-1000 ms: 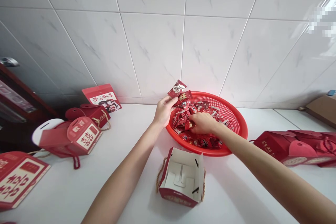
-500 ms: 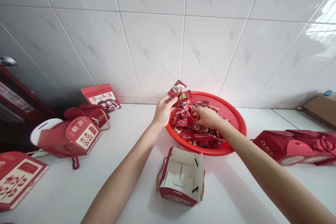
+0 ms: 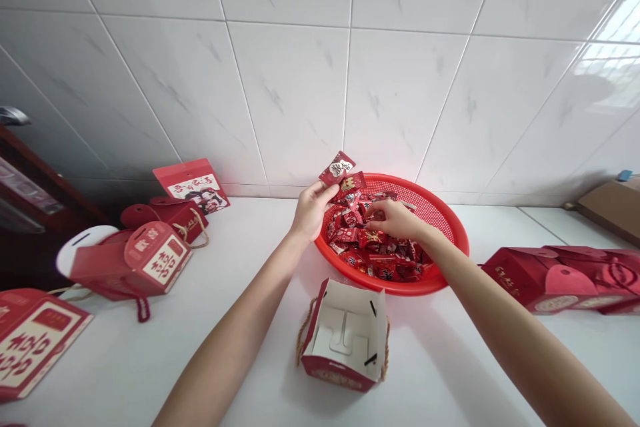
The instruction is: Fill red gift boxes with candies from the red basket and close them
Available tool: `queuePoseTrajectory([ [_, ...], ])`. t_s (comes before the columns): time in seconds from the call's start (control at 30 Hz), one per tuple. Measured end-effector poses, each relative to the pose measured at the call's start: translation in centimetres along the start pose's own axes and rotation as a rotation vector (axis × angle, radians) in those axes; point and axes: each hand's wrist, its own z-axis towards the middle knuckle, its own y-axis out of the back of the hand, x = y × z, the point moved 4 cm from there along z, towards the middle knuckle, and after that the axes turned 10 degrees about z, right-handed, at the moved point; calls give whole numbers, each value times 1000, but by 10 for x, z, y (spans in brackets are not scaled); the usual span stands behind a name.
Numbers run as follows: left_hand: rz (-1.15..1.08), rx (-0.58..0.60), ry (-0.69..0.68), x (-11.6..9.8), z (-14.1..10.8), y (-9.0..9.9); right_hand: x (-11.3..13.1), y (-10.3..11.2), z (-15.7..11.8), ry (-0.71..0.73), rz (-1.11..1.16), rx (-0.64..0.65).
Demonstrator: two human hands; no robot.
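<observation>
Red basket [image 3: 434, 205] part-filled with wrapped packets [image 3: 386, 267], 2 pouches [image 3: 337, 168] pinched by left hand [image 3: 309, 212] at its left rim, right hand [image 3: 395, 219] curled over those packets, its grip undeterminable, open box [image 3: 345, 320] set before basket

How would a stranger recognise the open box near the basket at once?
Start at the tiled wall and find the large red basket beside it. On the white counter, at the basket's near side, stands the box. Unlike the other boxes, it shows its white inside down to the bottom.
</observation>
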Motion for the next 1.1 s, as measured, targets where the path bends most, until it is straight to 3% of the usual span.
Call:
queuePoseTrajectory([
  [0.1,-2,-6,-3,1,0,1,2,8,-2,4,256,-39],
  [0.27,-11,-17,-5,2,0,2,-4,15,-8,-63,970,-138],
  [0.5,22,-16,-26,4,1,3,-6,25,-29,0,1324,-345],
  [0.63,71,4,-2,6,1,4,10,28,-41,93,1421,-413],
  [0.8,137,89,-6,3,-3,0,27,26,-48,143,1387,-481],
  [0.93,199,208,4,-6,-9,-4,29,22,-54,148,1382,-460],
  [1.1,261,257,-1,-23,-15,-5,33,25,-63,132,1356,-391],
])
